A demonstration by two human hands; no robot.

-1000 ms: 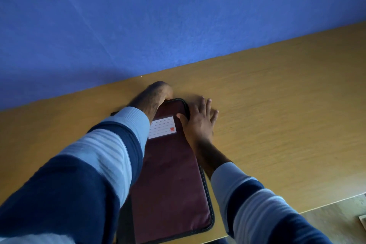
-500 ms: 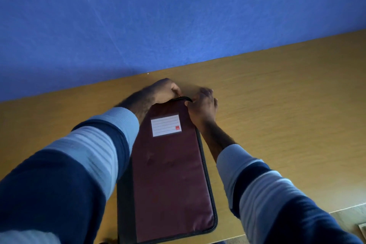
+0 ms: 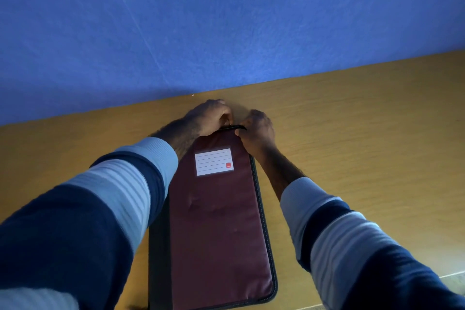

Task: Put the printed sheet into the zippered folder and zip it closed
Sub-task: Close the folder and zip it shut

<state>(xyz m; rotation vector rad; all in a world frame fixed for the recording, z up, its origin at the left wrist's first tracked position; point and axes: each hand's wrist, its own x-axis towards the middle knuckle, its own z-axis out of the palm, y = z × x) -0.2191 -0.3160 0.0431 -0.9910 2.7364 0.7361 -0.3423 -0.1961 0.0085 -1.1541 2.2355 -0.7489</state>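
A maroon zippered folder (image 3: 216,229) with a black zip edge and a white lined label (image 3: 214,161) lies flat on the wooden table, its cover down. My left hand (image 3: 206,117) grips the folder's far left corner with curled fingers. My right hand (image 3: 256,131) curls over the far right corner and pinches the black zip edge there. The zip pull itself is hidden under my fingers. No printed sheet is in view.
The wooden table (image 3: 352,138) runs to a blue wall (image 3: 226,20) just beyond my hands. Its near edge shows at lower right, with pale floor (image 3: 455,282) below. My striped sleeves cover the folder's left side.
My right hand went from lying flat beside the folder's far corner to curling over the zip edge. My left hand slid right along the far edge, toward the right hand.
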